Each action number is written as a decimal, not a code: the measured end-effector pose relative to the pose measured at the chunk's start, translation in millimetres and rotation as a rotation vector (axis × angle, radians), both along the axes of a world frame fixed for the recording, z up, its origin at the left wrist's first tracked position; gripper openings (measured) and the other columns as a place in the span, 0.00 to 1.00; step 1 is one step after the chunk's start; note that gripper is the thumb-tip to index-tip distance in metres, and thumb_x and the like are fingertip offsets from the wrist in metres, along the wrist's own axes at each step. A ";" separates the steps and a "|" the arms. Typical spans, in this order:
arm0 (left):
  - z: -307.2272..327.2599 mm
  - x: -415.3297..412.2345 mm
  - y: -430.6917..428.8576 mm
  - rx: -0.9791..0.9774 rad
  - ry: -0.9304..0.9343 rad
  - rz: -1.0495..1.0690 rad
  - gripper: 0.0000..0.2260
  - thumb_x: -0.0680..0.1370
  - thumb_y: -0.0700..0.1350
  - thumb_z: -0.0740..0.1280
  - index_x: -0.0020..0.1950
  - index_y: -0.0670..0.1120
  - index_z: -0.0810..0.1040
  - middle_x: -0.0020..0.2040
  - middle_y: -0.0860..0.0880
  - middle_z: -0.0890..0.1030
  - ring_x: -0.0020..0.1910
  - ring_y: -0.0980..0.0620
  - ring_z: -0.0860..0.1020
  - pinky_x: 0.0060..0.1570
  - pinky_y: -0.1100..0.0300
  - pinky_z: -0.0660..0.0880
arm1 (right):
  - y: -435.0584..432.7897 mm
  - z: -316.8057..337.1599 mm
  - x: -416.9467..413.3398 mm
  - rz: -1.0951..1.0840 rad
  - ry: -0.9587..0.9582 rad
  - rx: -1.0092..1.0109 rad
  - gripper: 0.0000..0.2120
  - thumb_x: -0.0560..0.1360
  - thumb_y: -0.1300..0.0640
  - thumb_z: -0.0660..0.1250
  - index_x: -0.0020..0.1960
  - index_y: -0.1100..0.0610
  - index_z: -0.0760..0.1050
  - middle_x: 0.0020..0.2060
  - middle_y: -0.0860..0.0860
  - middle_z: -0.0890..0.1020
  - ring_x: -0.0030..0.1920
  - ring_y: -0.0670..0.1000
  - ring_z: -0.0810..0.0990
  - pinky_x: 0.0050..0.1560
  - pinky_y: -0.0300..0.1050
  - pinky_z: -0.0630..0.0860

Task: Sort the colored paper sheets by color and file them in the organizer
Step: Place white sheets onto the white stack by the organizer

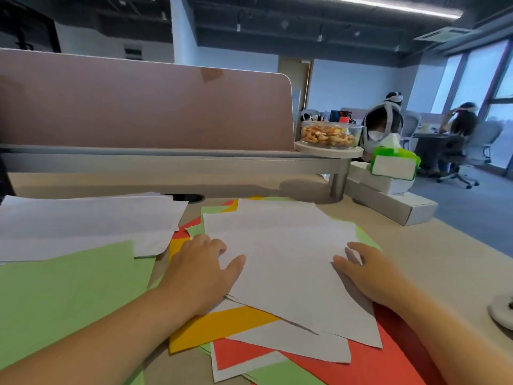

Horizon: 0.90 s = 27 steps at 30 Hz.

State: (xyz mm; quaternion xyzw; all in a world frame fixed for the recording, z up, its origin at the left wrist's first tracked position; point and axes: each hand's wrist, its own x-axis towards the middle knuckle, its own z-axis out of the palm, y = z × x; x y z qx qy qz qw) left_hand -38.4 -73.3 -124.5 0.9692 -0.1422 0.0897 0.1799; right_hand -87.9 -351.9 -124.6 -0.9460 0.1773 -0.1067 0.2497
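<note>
Topping the mixed pile [230, 323] of red, yellow, green and white paper at the middle of the desk [422, 259], a white sheet [288, 268] is held at both edges. The left hand [205, 270] curls its fingers at the left edge, thumb on top. The right hand [366, 273] pinches the right edge. Left of the pile lie a white stack [83, 223] and a green stack [66, 301]. Behind, a glass bowl [330, 134] of snacks sits on a round shelf [305, 148].

Open-plan office. Pink desk partition [144, 107] runs across 10 to 12 o'clock behind the surface [444, 245], with a cable grommet [184, 197] just below it. At 2 o'clock there are more desks, a wheeled office chair [477, 145] and seated people [462, 120]. Big windows [477, 73] at 3, blue-grey carpet [472, 207] below them. Exposed dark ceiling with a strip light [388, 5] overhead.
</note>
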 end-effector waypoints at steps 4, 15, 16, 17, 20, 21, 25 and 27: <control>1.5 3.2 1.9 -0.227 0.095 -0.018 0.24 0.78 0.63 0.53 0.69 0.53 0.70 0.71 0.54 0.70 0.69 0.53 0.66 0.69 0.55 0.63 | -6.3 6.7 -1.2 -0.254 -0.285 0.439 0.14 0.74 0.54 0.65 0.58 0.56 0.75 0.51 0.52 0.79 0.48 0.55 0.79 0.54 0.54 0.75; 11.3 -10.9 -0.1 -0.022 -0.049 -0.018 0.22 0.78 0.64 0.56 0.66 0.55 0.73 0.62 0.55 0.78 0.61 0.53 0.74 0.63 0.54 0.70 | -3.3 36.5 -19.5 -0.192 0.030 1.264 0.11 0.76 0.54 0.64 0.43 0.62 0.72 0.30 0.54 0.73 0.20 0.47 0.72 0.25 0.36 0.66; 12.1 -10.6 -0.3 -0.063 -0.078 -0.016 0.21 0.78 0.63 0.56 0.65 0.54 0.73 0.60 0.55 0.79 0.59 0.53 0.74 0.62 0.55 0.71 | 0.1 35.1 -19.2 -0.137 0.053 1.204 0.09 0.76 0.54 0.65 0.41 0.59 0.72 0.27 0.51 0.70 0.20 0.46 0.69 0.22 0.36 0.62; 12.5 -11.2 -0.7 -0.075 -0.082 -0.026 0.21 0.78 0.62 0.57 0.66 0.54 0.72 0.62 0.55 0.78 0.61 0.53 0.74 0.63 0.55 0.70 | 2.2 31.7 -17.8 -0.106 0.056 1.134 0.07 0.76 0.55 0.65 0.41 0.57 0.72 0.25 0.50 0.69 0.20 0.45 0.66 0.22 0.36 0.60; 3.8 -8.6 -2.9 0.066 0.039 -0.151 0.27 0.77 0.66 0.53 0.74 0.56 0.63 0.75 0.55 0.64 0.75 0.52 0.59 0.73 0.51 0.57 | 11.4 27.5 -17.3 -0.077 0.022 0.997 0.05 0.73 0.62 0.68 0.40 0.60 0.72 0.29 0.58 0.74 0.27 0.54 0.73 0.29 0.38 0.71; 2.1 -8.0 -3.4 0.063 0.082 -0.180 0.28 0.77 0.67 0.52 0.73 0.57 0.65 0.74 0.56 0.65 0.75 0.52 0.59 0.73 0.50 0.58 | 12.2 26.2 -16.7 -0.110 0.004 0.978 0.05 0.71 0.64 0.69 0.41 0.64 0.73 0.35 0.61 0.77 0.34 0.58 0.77 0.36 0.44 0.76; 10.5 -11.2 -4.5 -0.179 -0.002 -0.218 0.18 0.77 0.62 0.58 0.50 0.54 0.83 0.46 0.57 0.83 0.47 0.57 0.78 0.49 0.60 0.75 | 14.0 27.7 -18.1 -0.205 -0.016 0.829 0.11 0.72 0.63 0.70 0.50 0.70 0.77 0.53 0.69 0.79 0.51 0.66 0.81 0.49 0.53 0.78; 14.5 -12.8 -4.5 -0.262 -0.039 -0.202 0.13 0.78 0.57 0.61 0.45 0.53 0.83 0.40 0.57 0.82 0.42 0.58 0.77 0.40 0.66 0.72 | 12.5 28.9 -19.9 -0.167 0.000 0.879 0.05 0.72 0.67 0.68 0.48 0.67 0.76 0.47 0.66 0.82 0.41 0.62 0.82 0.39 0.46 0.78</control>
